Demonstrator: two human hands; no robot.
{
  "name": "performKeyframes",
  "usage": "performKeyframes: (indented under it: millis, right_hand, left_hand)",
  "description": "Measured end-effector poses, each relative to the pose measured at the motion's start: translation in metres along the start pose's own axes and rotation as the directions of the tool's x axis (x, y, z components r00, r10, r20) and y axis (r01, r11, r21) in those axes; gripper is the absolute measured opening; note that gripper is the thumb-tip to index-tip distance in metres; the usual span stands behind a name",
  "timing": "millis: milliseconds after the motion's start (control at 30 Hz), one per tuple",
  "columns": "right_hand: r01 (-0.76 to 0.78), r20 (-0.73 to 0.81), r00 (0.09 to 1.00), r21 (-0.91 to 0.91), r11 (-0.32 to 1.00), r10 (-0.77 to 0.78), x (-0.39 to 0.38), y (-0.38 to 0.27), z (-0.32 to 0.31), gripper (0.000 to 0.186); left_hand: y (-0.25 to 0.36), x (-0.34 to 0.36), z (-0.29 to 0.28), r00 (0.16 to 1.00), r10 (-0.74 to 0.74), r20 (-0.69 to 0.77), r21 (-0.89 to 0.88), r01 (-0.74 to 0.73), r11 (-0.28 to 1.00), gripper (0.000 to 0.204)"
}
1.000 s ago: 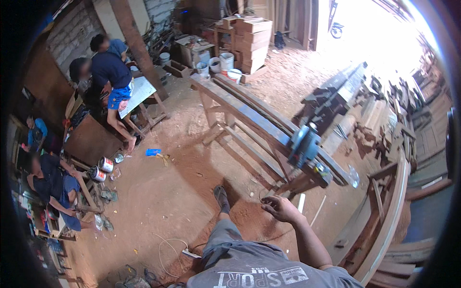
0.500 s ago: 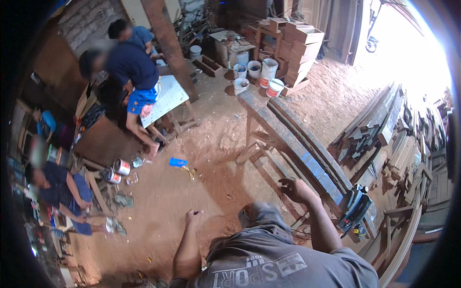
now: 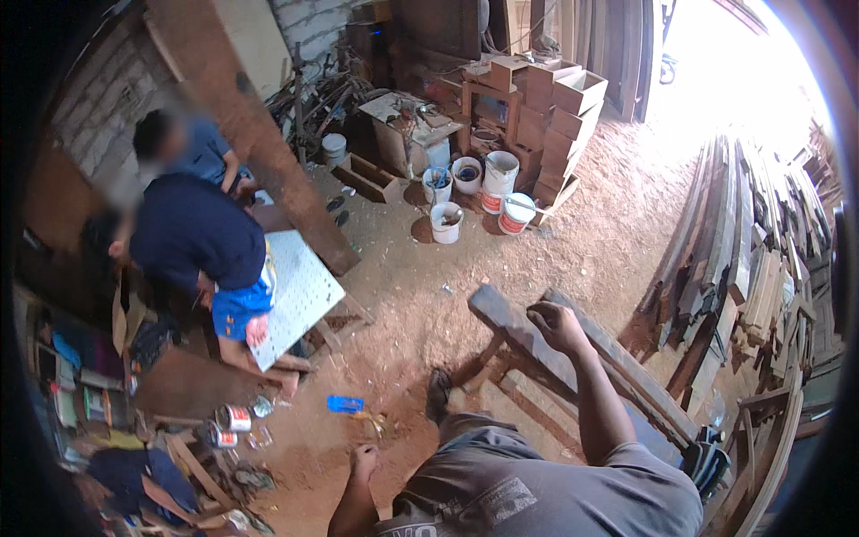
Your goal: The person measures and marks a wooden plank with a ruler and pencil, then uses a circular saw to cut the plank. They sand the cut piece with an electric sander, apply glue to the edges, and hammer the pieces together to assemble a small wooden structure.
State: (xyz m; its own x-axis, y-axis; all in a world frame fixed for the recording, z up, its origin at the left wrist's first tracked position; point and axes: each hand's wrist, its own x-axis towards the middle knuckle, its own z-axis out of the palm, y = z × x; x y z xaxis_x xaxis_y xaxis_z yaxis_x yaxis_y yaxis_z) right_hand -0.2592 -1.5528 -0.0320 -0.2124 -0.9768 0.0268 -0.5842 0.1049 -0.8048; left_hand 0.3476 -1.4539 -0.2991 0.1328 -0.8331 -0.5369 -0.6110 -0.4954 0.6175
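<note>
Head view: the right hand [image 3: 557, 324] lies palm down on a long plank [image 3: 573, 367], fingers curled over the top near its far end, resting rather than clamped. That plank sits on a low trestle and runs from about ten o'clock of the hand down toward four o'clock, where a blue power tool [image 3: 711, 461] rests by its near end. The right arm is stretched well forward and nearly straight, so the body seems to lean some weight onto the wood. The left hand [image 3: 364, 461] hangs low at eight o'clock of the right one, fingers loosely bent, holding nothing I can see, just above the sawdust floor [image 3: 420, 295].

Risks, as I judge them: if the plank is loose on its trestle, a push near its end could tip or slide it, and the person's foot [image 3: 438, 394] stands just beside it at seven o'clock. Rough timber under a bare palm could give splinters. The sawdust may be slippery underfoot. Small cans [image 3: 234, 418] and scraps lie at eight o'clock, a tripping matter.

Farther out, two people bend over a white perforated board [image 3: 300, 291] at nine o'clock, well apart. White buckets [image 3: 501, 174] stand at twelve o'clock, and a stack of timber [image 3: 743, 259] lies at two o'clock.
</note>
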Motion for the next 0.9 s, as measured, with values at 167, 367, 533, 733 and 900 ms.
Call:
performKeyframes:
  millis: [167,367,533,733,900]
  right_hand:
    - [-0.173,-0.006,0.985,-0.130,0.976,0.174,0.143,0.016,0.047,0.031]
    - [-0.299,0.042,0.950,-0.147,0.943,0.308,0.234,0.084,0.059,0.033]
    - [-0.450,0.020,0.892,-0.066,0.891,0.452,0.282,0.181,0.080,0.034]
    - [-0.675,0.081,0.720,-0.147,0.723,0.689,0.383,0.270,0.075,0.035]
    - [-0.725,-0.052,0.678,-0.210,0.656,0.733,0.462,0.417,0.106,0.034]
  left_hand:
    - [0.090,0.105,-0.053,0.992,-0.118,0.041,-0.008,0.118,0.993,0.030]
    - [0.249,0.253,-0.028,0.975,-0.119,0.185,-0.263,0.166,0.950,0.018]
    - [0.378,0.352,0.024,0.926,-0.067,0.373,-0.020,0.080,0.997,0.023]
    - [0.487,0.513,0.157,0.852,0.052,0.521,0.308,-0.245,0.919,0.028]
    - [0.593,0.637,0.303,0.706,0.184,0.684,0.487,-0.630,0.606,0.034]
